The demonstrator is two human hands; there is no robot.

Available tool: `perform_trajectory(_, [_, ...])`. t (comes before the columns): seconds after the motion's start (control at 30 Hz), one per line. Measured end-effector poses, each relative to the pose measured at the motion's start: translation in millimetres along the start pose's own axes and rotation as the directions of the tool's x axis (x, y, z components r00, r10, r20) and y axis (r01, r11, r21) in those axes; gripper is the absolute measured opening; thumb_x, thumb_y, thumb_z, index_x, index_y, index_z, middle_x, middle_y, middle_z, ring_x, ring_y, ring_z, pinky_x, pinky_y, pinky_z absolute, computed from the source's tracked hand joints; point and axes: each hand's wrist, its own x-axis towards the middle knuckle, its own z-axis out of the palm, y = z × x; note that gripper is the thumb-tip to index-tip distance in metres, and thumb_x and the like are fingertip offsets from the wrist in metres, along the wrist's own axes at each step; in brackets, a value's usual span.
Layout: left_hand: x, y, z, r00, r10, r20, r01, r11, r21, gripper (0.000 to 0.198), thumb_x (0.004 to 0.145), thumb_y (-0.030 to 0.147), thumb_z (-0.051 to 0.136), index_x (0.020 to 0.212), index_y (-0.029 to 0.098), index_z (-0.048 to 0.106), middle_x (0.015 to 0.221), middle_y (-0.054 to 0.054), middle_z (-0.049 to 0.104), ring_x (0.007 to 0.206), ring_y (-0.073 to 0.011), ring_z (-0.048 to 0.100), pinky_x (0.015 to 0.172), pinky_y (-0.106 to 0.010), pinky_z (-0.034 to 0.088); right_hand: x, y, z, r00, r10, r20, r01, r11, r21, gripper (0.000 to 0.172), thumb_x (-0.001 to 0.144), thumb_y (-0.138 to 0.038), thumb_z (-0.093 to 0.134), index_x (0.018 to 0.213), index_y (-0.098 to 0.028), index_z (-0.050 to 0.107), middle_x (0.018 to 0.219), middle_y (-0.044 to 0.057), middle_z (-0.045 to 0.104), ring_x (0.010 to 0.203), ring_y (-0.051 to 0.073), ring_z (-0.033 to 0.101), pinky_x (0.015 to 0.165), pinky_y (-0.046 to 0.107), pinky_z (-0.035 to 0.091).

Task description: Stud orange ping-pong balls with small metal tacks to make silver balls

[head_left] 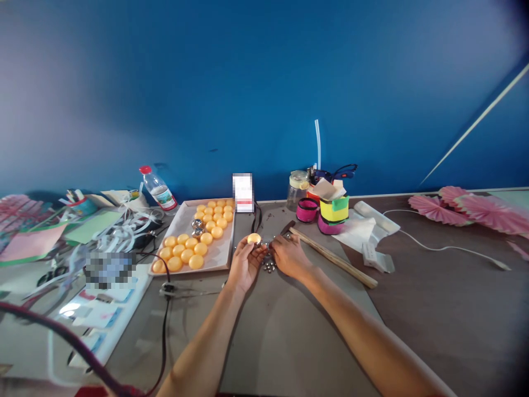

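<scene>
My left hand (pixel 244 266) is closed on an orange ball (pixel 254 238), held up between thumb and fingers. Something shiny shows at the ball's lower edge, too small to make out. Just beside it, my right hand (pixel 290 255) has its fingers bent and pressed together; what they hold, if anything, is hidden. Small shiny metal beads (pixel 269 267) lie on the table between and below my hands. To the left, a white tray (pixel 223 256) bears many similar orange balls (pixel 187 256) and two silver balls (pixel 197 223).
A hammer (pixel 334 256) with a wooden handle lies right of my right hand. Behind are a glass jar (pixel 296 190), pink-and-black rolls (pixel 308 210) and a small white upright card (pixel 243 193). A bottle (pixel 159 190), tangled cables (pixel 124 234) and papers crowd the left; pink paper fans (pixel 487 212) lie right.
</scene>
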Motion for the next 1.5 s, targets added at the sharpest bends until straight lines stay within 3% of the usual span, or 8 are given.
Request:
perform_trajectory(0.2, [-0.4,0.1,1.3,1.0,0.0,-0.006,0.0,1.0,0.016,0.028,0.069,0.021,0.071,0.092,0.018,0.056,0.081,-0.002,0.067,0.07,-0.0127,0.065,0.079,-0.031,0.05,0.0,4.8,3.2,0.996,-0.051,0.074,0.049,0.998,0.036,0.019,0.084,-0.017,0.046,0.084,-0.017,0.065,0.091,0.009,0.063,0.092,0.02,0.056,0.082,0.035,0.024])
perform_trajectory(0.43, [0.1,0.1,-0.5,1.0,0.007,-0.012,-0.007,0.999,0.044,0.029,0.069,0.023,0.071,0.094,0.018,0.057,0.084,-0.002,0.067,0.071,-0.0135,0.065,0.078,-0.031,0.05,2.2,7.0,7.6,0.984,0.062,-0.164,0.0,0.935,0.354,0.015,0.074,-0.011,0.048,0.076,-0.017,0.061,0.083,0.003,0.065,0.081,0.015,0.057,0.082,0.032,0.031])
perform_trajectory(0.6, [-0.4,0.3,-0.6,1.0,0.005,-0.006,-0.004,0.998,0.055,0.027,0.07,0.022,0.07,0.094,0.018,0.057,0.087,-0.004,0.067,0.074,-0.0145,0.066,0.08,-0.031,0.05,5.3,4.9,8.4,0.967,0.244,-0.077,-0.054,0.489,0.87,0.006,0.07,-0.02,0.049,0.069,-0.019,0.055,0.071,0.0,0.062,0.053,0.01,0.047,0.054,0.024,0.036])
perform_trajectory(0.7, [-0.2,0.1,-0.7,1.0,0.004,-0.007,-0.003,0.998,0.057,0.028,0.07,0.022,0.07,0.094,0.018,0.057,0.087,-0.003,0.066,0.074,-0.0139,0.066,0.08,-0.031,0.05,6.5,0.9,5.4,0.963,0.268,0.001,-0.057,0.2,0.978,0.006,0.068,-0.024,0.052,0.071,-0.019,0.053,0.07,-0.003,0.059,0.044,0.006,0.037,0.044,0.021,0.028])
perform_trajectory(0.83, [0.6,-0.9,-2.5,1.0,0.0,0.004,-0.001,0.998,0.057,0.029,0.07,0.022,0.07,0.096,0.019,0.057,0.088,-0.002,0.066,0.074,-0.0139,0.066,0.082,-0.032,0.049,7.4,-2.9,1.3,0.959,0.28,0.05,-0.064,0.043,0.997,0.014,0.067,-0.028,0.06,0.074,-0.017,0.054,0.063,-0.005,0.054,0.044,0.005,0.036,0.044,0.021,0.025])
perform_trajectory(1.17, [1.7,-0.8,-6.5,1.0,-0.014,0.014,0.012,0.997,0.073,0.03,0.072,0.023,0.069,0.099,0.018,0.058,0.089,-0.003,0.066,0.076,-0.0143,0.065,0.077,-0.028,0.05,9.9,2.7,13.9,0.975,0.2,0.093,-0.094,-0.003,0.996,0.028,0.071,-0.032,0.061,0.092,-0.014,0.066,0.058,-0.003,0.058,0.059,0.01,0.052,0.066,0.027,0.039])
perform_trajectory(1.3, [1.1,-0.3,-5.5,1.0,-0.027,0.014,0.025,0.996,0.082,0.029,0.072,0.025,0.07,0.098,0.019,0.059,0.089,-0.003,0.065,0.075,-0.0139,0.064,0.078,-0.029,0.051,9.5,-2.5,9.1,0.967,0.243,0.073,-0.072,-0.014,0.997,0.022,0.069,-0.028,0.061,0.088,-0.017,0.062,0.055,-0.006,0.056,0.051,0.009,0.049,0.06,0.025,0.037])
perform_trajectory(1.5, [0.7,-2.1,-4.4,0.999,-0.032,0.013,0.03,0.992,0.121,0.032,0.071,0.027,0.072,0.099,0.018,0.058,0.087,-0.002,0.063,0.07,-0.0101,0.062,0.075,-0.026,0.05,7.3,-10.6,-0.3,0.948,0.309,0.069,-0.125,0.167,0.978,0.013,0.069,-0.029,0.058,0.076,-0.018,0.059,0.049,-0.007,0.048,0.049,0.009,0.043,0.053,0.023,0.033])
